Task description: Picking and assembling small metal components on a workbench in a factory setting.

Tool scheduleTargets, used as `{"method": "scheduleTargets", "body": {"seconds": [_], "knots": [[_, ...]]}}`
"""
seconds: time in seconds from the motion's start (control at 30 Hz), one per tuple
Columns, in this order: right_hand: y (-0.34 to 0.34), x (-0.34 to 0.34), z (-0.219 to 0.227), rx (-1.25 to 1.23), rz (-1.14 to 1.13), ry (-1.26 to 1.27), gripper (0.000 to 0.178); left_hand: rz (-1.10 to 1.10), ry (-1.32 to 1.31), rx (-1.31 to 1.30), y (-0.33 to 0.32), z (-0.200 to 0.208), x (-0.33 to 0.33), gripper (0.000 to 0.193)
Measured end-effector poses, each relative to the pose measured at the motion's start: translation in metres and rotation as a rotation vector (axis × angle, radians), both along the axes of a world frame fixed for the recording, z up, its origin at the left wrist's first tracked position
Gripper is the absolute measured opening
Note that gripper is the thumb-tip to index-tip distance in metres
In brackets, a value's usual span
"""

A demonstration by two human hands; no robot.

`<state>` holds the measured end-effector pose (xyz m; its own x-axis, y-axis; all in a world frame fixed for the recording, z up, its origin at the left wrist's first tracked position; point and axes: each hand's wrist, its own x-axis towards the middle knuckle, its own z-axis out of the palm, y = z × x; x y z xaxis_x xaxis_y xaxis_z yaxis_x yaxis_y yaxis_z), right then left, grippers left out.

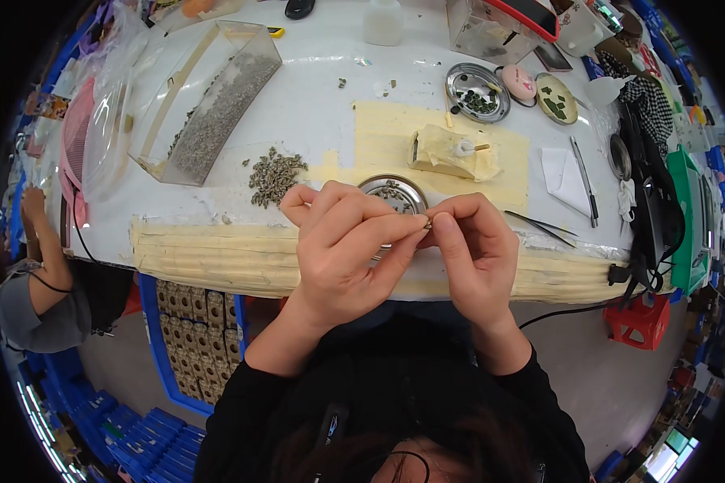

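Two hands meet above the table edge, pinching one tiny seed (428,223) between them. My left hand (348,245) closes thumb and forefinger on it from nine o'clock; my right hand (477,251) closes the same way from three o'clock, nails nearly touching. The seed is too small to show its state, only a pale brown speck where the fingertips meet.

To do this step well, I judge the grip should stay light and right at the nails, with the hands held over the dish (395,194) at twelve o'clock of them, so anything that drops lands in the steel and not on the floor.

That dish is round, shiny metal, with a few grey-green bits in it. At ten o'clock lies a loose pile (275,175) of dull, grey, ridged seeds on the smooth white table (314,113). Farther at ten o'clock a clear plastic bin (209,97) stands tilted, with a long bank of the same seeds along its wall. Cream masking tape (217,258) in layered strips pads the table edge, matte and slightly wrinkled. Slim black tweezers (540,224) lie at three o'clock, unused. A second steel dish (477,92) at one o'clock holds dark green kernels.
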<state>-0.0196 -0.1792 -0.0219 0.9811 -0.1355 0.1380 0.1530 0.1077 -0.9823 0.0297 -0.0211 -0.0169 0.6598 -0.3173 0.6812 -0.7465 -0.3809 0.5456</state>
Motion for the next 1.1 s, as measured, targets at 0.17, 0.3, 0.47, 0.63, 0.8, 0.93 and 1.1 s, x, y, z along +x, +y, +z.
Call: {"method": "scheduleTargets", "body": {"seconds": [0.17,0.3,0.47,0.63,0.8,0.93,1.1], "knots": [[-0.0008,-0.0001,0.0043,0.054,0.032,0.042,0.011,-0.022,0.013,-0.022,0.0002,0.0007,0.0011,0.02],[0.0013,-0.0015,0.0022,0.01,0.0,0.002,0.01,0.003,0.026,-0.012,0.0001,0.0002,0.0007,0.018],[-0.0001,-0.0018,0.0013,0.001,0.002,-0.008,0.011,0.014,0.022,-0.006,-0.0004,-0.0001,0.0008,0.017],[0.0002,-0.0011,0.005,0.039,0.004,0.03,0.012,0.036,0.003,0.004,-0.0017,0.0,-0.0001,0.017],[-0.0011,0.0003,0.0054,0.098,0.037,0.086,0.012,0.04,0.002,0.008,-0.0015,0.0,0.0001,0.018],[-0.0027,-0.0002,0.0059,0.078,0.053,0.088,0.012,0.044,0.002,0.009,-0.0018,-0.0007,-0.0004,0.017],[-0.0015,-0.0006,0.0063,0.07,0.035,0.084,0.013,0.045,0.006,0.007,-0.0021,0.0001,-0.0007,0.016]]}}
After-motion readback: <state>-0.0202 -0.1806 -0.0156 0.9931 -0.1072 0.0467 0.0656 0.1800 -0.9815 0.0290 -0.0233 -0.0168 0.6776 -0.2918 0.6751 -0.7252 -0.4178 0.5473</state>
